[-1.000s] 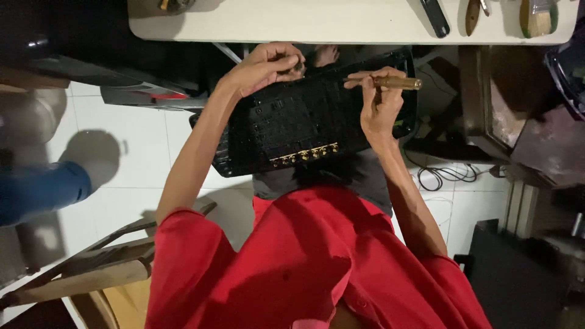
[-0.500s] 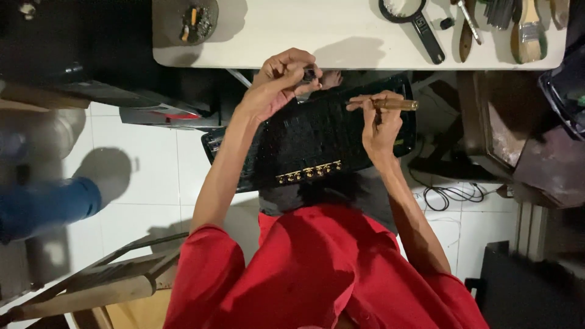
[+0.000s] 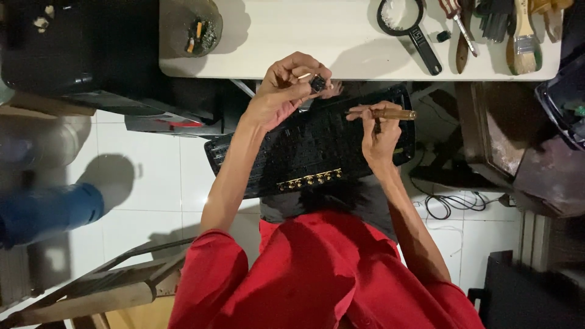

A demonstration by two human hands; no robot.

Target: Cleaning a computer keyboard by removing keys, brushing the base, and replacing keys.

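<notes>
Black circuit board (image 3: 317, 149) lies across the person's lap, just below the white table (image 3: 341, 36) edge. Left hand (image 3: 283, 91), wrist bent, pinches a small dark part (image 3: 317, 82) in its fingertips above the board. Right hand (image 3: 379, 131) closes around a brown-handled tool (image 3: 390, 114), held level. The tool's tip is hidden behind the fingers; what the part is cannot be made out.

Red short-sleeved shirt (image 3: 317, 274), bare forearms
</notes>
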